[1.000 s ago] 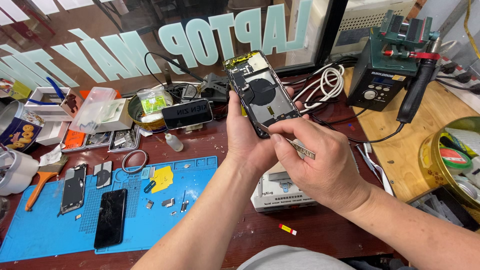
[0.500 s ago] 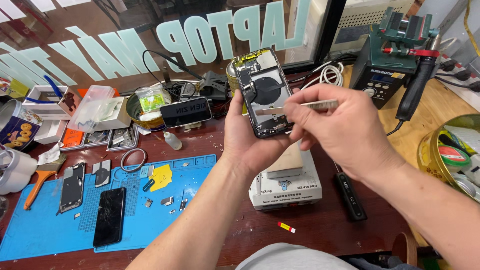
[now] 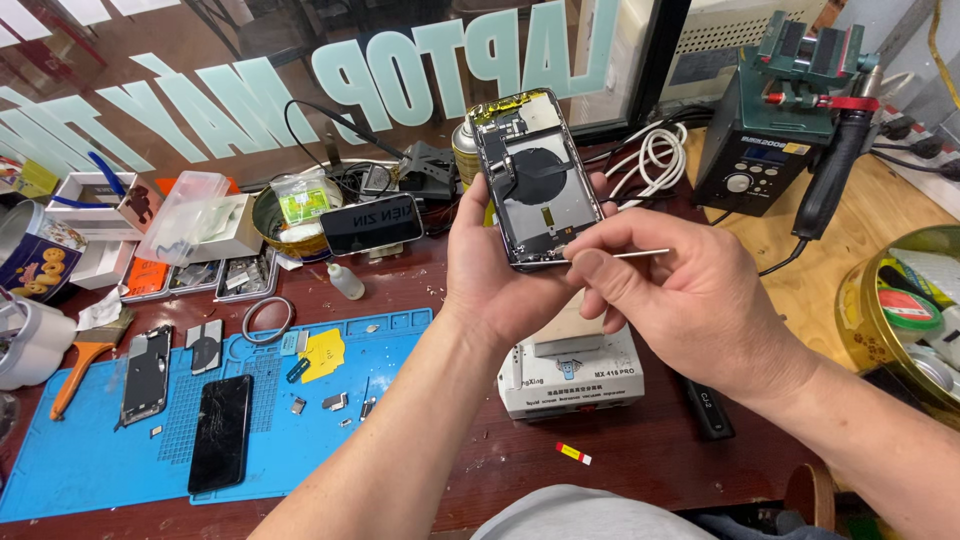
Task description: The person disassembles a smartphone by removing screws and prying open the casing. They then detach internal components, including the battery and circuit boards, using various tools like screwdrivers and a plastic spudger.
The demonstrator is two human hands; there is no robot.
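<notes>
Since the earlier frame, the right hand has slid down so the metal tool now meets the lower edge of the opened phone instead of its middle, and the phone sits a little more upright.

Nearest the person, the right hand is curled almost shut, thumb and forefinger pinching the thin metal tool, whose tip touches the phone's bottom right corner. The left hand is wrapped around the phone from behind and below, fingers half closed on its edges, holding it up in the air above the desk with its open back facing the camera; a dark round coil shows inside.

Below the hands a white box-shaped machine stands on the dark red desk. To the left lies a blue work mat with a cracked black phone, another phone part and small loose pieces on it. An orange-handled tool lies at the mat's left edge.

Farther back are a small white bottle, a phone lying face up, a round tin and plastic trays. At the far right stand a dark green soldering station with a coil of white cable beside it, and a gold round tin on the wooden surface.
</notes>
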